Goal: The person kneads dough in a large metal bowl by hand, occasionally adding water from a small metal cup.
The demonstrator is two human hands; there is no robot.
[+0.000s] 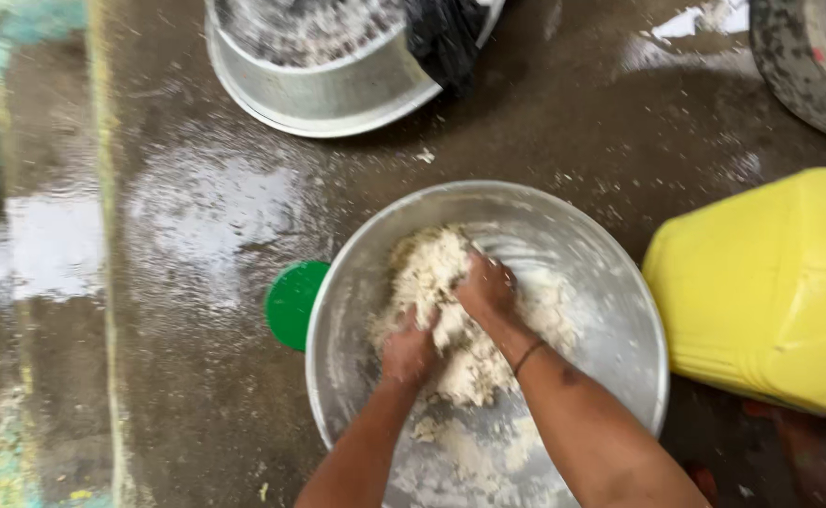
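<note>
Two hands in crumbly dough.
The left hand (408,350) and right hand (486,287) close on pale dough (432,273) in a round metal bowl (610,320).

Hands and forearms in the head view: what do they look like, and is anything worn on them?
Both forearms are bare, with no sleeves in view. The left hand and right hand wear no gloves and are dusted with pale flour. A thin dark band circles the right wrist. No rings can be made out.
</note>
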